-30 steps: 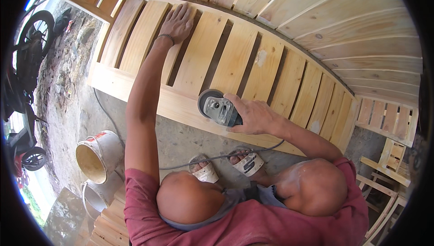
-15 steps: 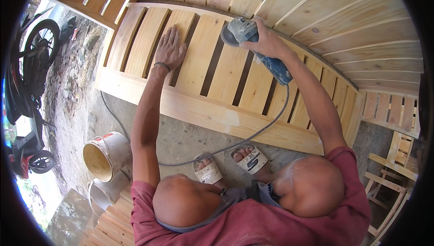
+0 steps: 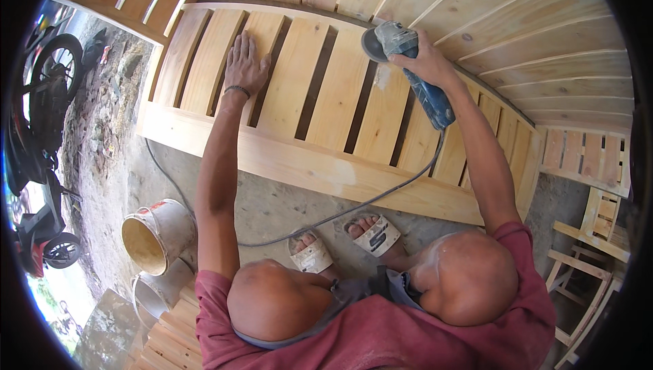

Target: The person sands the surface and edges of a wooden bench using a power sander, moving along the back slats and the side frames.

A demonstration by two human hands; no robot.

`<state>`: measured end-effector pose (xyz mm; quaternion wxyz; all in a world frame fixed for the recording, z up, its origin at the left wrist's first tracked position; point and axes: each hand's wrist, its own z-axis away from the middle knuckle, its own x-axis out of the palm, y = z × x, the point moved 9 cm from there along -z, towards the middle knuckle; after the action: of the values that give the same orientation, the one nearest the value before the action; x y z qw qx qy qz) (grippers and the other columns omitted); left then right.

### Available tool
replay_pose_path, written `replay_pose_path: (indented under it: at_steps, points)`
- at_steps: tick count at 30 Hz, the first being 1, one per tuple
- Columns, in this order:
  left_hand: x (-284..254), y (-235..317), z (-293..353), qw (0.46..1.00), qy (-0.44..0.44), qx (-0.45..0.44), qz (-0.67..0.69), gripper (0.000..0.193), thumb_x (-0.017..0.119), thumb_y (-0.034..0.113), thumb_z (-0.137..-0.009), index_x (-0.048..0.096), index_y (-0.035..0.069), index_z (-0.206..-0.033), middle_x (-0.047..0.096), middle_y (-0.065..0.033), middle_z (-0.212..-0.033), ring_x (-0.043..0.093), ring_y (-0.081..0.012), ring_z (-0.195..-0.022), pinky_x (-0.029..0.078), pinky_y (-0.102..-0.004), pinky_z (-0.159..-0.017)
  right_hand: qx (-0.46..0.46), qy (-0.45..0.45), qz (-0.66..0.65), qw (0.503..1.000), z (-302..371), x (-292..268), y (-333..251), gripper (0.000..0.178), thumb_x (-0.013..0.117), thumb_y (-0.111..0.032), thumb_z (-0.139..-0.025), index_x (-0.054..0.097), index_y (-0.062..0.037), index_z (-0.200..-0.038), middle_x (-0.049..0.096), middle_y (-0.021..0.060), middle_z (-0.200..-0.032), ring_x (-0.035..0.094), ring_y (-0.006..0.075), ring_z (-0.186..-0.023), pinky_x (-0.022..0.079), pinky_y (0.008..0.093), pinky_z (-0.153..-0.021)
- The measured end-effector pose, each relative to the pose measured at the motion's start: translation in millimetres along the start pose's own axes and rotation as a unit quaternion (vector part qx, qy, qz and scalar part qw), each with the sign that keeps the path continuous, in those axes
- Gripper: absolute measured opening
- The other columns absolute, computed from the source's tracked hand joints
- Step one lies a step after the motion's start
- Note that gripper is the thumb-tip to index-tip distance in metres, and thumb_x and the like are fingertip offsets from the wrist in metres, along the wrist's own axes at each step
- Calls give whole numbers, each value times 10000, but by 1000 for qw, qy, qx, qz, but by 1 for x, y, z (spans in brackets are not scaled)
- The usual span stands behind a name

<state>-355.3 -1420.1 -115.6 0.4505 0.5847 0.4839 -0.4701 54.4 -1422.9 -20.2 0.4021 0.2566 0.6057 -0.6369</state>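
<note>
A long wooden bench (image 3: 286, 84) with a slatted seat lies in front of me. My left hand (image 3: 245, 65) rests flat on a slat toward the bench's left part, fingers stretched out. In my right hand (image 3: 430, 62) is a blue angle grinder (image 3: 430, 98), gripped near its dusty grey head. Its round disc (image 3: 373, 45) is at the rear of the seat slats, close to the backrest; whether it touches the wood I cannot tell. From the grinder's back end a dark cord (image 3: 354, 205) droops across the front board and over the floor.
The slatted backrest (image 3: 517, 43) rises behind the seat. Two dirty buckets (image 3: 173, 227) stand on the concrete at my left, by a slatted wooden piece (image 3: 166, 336). Beyond them is a motorbike (image 3: 51, 91). Unfinished wooden frames (image 3: 578, 278) stand at the right.
My right hand has moved the grinder a little to the right along the rear of the seat. My left hand stays flat on the same slat.
</note>
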Motion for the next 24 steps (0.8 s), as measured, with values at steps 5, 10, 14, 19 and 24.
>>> replay_pose_path:
  at_steps: [5, 10, 14, 19, 24]
  points:
    - [4, -5, 5, 1000, -4, -28, 3, 736, 363, 470, -1027, 253, -17, -1568, 157, -192, -1671, 134, -342, -1551, 147, -446, -1259, 10, -84, 36, 996, 29, 31, -30, 1119, 758, -606, -755, 253, 31, -1524, 580, 357, -1308, 586, 453, -1237, 464, 426, -1060]
    - [5, -9, 23, 1000, 0, -7, 19, 732, 342, 474, -1037, 245, -19, -1570, 151, -207, -1668, 128, -346, -1551, 142, -452, -1259, -34, -110, 9, 993, 87, 48, -52, 897, 797, -440, -802, 289, -116, -1466, 677, 329, -1055, 673, 501, -990, 525, 493, -912]
    - [0, -15, 40, 1000, 3, -4, 9, 745, 333, 487, -1040, 238, -27, -1570, 133, -206, -1672, 115, -343, -1553, 135, -452, -1260, -51, -194, 30, 979, 134, 73, -72, 907, 797, -427, -789, 276, -119, -1464, 677, 327, -1040, 670, 501, -974, 527, 528, -892]
    - [4, -22, 55, 1000, -6, -15, -1, 757, 325, 501, -1043, 208, -18, -1580, 118, -199, -1677, 101, -335, -1558, 128, -448, -1261, -113, -271, 69, 953, 183, 111, -100, 936, 777, -453, -785, 249, -120, -1482, 688, 296, -1021, 679, 478, -969, 531, 541, -869]
    - [-4, -25, 79, 1000, -7, -5, 7, 739, 308, 490, -1052, 203, -13, -1583, 124, -192, -1678, 96, -327, -1560, 119, -446, -1262, -105, -251, 76, 959, 172, 104, -97, 921, 795, -427, -779, 263, -127, -1469, 683, 304, -1048, 677, 488, -972, 543, 527, -871]
